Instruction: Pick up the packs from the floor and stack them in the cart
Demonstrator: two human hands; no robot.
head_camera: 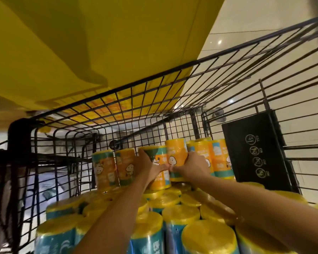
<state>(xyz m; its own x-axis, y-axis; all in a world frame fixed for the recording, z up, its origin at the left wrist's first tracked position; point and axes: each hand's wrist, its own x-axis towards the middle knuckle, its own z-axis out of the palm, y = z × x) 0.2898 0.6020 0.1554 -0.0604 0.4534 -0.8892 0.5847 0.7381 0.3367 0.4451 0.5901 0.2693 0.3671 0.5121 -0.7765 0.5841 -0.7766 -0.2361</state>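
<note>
Two bare arms reach into a black wire-mesh cart (117, 99), the left hand (148, 166) and right hand (193, 165) both gripping an orange-and-teal plastic-wrapped pack of rolls (173, 153), thumbs nearly touching, as it stands on a layer of yellow-topped packs (180, 213) near the cart's far wall, between upright matching packs (125, 165)

A black wire-mesh cart (191, 99) holds a tight layer of upright yellow-topped teal-wrapped cylindrical packs (180, 213) across its near part. A flat black plastic panel (255, 149) stands against its right wall.
</note>
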